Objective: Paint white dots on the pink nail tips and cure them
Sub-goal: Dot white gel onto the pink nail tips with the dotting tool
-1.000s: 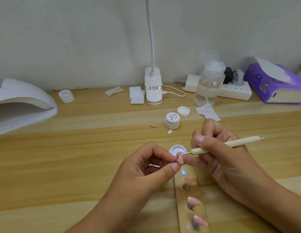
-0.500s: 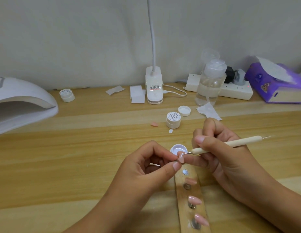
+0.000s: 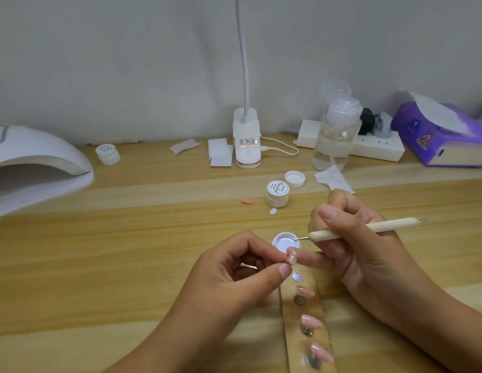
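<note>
My left grip (image 3: 234, 275) pinches one pink nail tip (image 3: 292, 258) just nearside of the open white pot (image 3: 285, 242). My right grip (image 3: 350, 243) clasps the dotting tool (image 3: 369, 228), point at the pot. Three tips (image 3: 311, 321) further nearside show no dots I can see. I judge dotting barely begun, curing outstanding.

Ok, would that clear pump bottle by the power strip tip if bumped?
Probably tippy: the clear pump bottle stands tall on a narrow base. The liquid inside likely gives it some weight, so a low nudge might slide it. Its flip cap is open, so a fall could spill.
</note>
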Available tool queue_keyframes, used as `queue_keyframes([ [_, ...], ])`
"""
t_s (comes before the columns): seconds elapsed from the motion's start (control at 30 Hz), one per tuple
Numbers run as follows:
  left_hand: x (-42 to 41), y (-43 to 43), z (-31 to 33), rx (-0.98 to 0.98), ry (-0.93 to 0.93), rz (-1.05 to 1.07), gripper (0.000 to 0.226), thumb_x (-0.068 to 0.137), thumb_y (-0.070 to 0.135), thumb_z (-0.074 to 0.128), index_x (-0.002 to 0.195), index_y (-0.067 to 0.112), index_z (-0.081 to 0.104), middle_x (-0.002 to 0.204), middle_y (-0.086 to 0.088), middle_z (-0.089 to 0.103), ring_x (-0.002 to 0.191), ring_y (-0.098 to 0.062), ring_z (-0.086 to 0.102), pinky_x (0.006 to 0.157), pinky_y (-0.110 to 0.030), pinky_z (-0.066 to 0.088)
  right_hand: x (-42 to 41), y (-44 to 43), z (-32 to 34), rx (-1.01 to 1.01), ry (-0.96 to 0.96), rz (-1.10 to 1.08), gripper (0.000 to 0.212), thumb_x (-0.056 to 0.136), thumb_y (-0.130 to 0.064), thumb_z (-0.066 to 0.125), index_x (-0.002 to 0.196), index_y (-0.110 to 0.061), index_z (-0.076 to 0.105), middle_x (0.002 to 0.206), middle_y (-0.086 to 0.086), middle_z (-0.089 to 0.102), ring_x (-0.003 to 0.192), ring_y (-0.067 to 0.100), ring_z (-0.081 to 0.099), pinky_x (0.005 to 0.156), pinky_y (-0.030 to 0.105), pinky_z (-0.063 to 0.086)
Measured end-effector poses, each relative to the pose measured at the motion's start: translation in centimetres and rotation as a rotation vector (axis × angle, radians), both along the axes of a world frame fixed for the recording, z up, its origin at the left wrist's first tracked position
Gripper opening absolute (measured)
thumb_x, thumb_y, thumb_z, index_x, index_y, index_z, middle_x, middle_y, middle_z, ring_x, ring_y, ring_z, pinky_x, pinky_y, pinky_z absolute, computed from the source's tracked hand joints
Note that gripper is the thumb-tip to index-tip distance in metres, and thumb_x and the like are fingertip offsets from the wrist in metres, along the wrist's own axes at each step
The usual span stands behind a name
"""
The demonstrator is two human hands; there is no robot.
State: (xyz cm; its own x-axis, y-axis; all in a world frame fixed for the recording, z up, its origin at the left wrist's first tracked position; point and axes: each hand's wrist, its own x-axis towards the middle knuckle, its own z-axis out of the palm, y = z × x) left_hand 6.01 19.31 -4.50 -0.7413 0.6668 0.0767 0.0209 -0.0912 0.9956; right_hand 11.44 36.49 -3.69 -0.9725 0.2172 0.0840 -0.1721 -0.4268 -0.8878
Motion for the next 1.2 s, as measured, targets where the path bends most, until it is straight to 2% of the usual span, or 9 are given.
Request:
queue_keyframes([
  [0.13,0.04,0.07,-0.02,-0.009,0.002,-0.001,0.018,0.062,0.036,0.076,0.073,0.022,0.072,0.070,0.002,0.063,0.066,-0.013,0.049,0.059,-0.016,0.038,-0.04,0.00,-0.02,-0.002,-0.008,-0.001,0.029,0.073,-0.028,0.071,0.061,-0.020,0.046,0.052,-0.002,0.037,0.046,0.004,0.037,0.057,0.033,0.058],
  [0.27,0.04,0.10,-0.05,0.001,0.007,-0.006,0.016,0.063,0.035,0.075,0.073,0.023,0.072,0.071,0.003,0.064,0.066,-0.011,0.050,0.059,-0.016,0.039,0.02,0.10,-0.08,0.009,0.006,0.023,0.043,0.066,-0.039,0.086,0.063,-0.020,0.048,0.053,-0.003,0.038,0.046,0.004,0.037,0.060,0.033,0.059],
  [0.43,0.08,0.06,-0.08,-0.015,0.011,-0.003,0.016,0.065,0.034,0.076,0.074,0.022,0.071,0.072,0.001,0.063,0.067,-0.012,0.049,0.059,-0.018,0.038,-0.01,0.11,-0.09,0.004,0.017,0.030,0.045,0.062,-0.046,0.087,0.065,-0.020,0.050,0.052,-0.002,0.038,0.046,0.004,0.039,0.060,0.034,0.059],
  [0.53,0.08,0.07,-0.16,-0.020,0.008,0.005,0.017,0.065,0.035,0.076,0.074,0.022,0.070,0.072,0.001,0.063,0.066,-0.012,0.049,0.059,-0.017,0.038,0.09,0.12,-0.18,0.055,0.009,0.029,0.039,0.067,-0.033,0.085,0.059,-0.020,0.049,0.050,-0.002,0.038,0.046,0.004,0.044,0.061,0.030,0.058],
  [0.63,0.05,0.09,-0.23,-0.018,0.008,0.010,0.017,0.064,0.036,0.076,0.074,0.023,0.071,0.072,0.001,0.064,0.066,-0.011,0.050,0.059,-0.017,0.039,0.16,0.11,-0.20,0.056,0.010,0.025,0.029,0.072,-0.022,0.072,0.057,-0.021,0.048,0.049,-0.003,0.039,0.047,0.004,0.044,0.060,0.027,0.057],
  [0.8,-0.01,0.01,-0.23,-0.009,0.008,0.003,0.016,0.065,0.036,0.076,0.075,0.024,0.071,0.073,0.002,0.065,0.067,-0.010,0.051,0.060,-0.017,0.040,0.15,0.04,-0.07,0.079,-0.004,0.005,0.031,0.069,-0.008,0.072,0.054,-0.019,0.047,0.051,-0.002,0.039,0.047,0.005,0.039,0.060,0.028,0.057],
  [1.0,-0.06,0.03,-0.30,-0.005,0.009,0.010,0.016,0.065,0.036,0.076,0.074,0.024,0.070,0.072,0.005,0.065,0.066,-0.008,0.051,0.060,-0.015,0.040,0.08,-0.08,0.06,0.034,0.005,-0.005,0.029,0.077,-0.006,0.060,0.055,-0.018,0.046,0.051,-0.002,0.038,0.045,0.005,0.044,0.060,0.030,0.058],
  [1.1,-0.09,0.04,-0.35,-0.006,0.010,0.011,0.016,0.065,0.037,0.076,0.074,0.025,0.070,0.072,0.005,0.065,0.066,-0.009,0.051,0.061,-0.015,0.040,0.08,-0.07,-0.11,0.041,0.004,-0.006,0.030,0.078,-0.006,0.060,0.055,-0.018,0.046,0.051,-0.001,0.036,0.045,0.005,0.045,0.061,0.030,0.058],
  [1.2,-0.08,0.06,-0.35,-0.011,0.012,0.010,0.018,0.065,0.037,0.076,0.075,0.024,0.070,0.072,0.004,0.065,0.066,-0.010,0.051,0.060,-0.016,0.040,0.10,0.03,-0.21,0.049,0.009,0.003,0.032,0.074,-0.007,0.069,0.055,-0.018,0.046,0.051,-0.001,0.036,0.047,0.005,0.044,0.062,0.031,0.058],
])
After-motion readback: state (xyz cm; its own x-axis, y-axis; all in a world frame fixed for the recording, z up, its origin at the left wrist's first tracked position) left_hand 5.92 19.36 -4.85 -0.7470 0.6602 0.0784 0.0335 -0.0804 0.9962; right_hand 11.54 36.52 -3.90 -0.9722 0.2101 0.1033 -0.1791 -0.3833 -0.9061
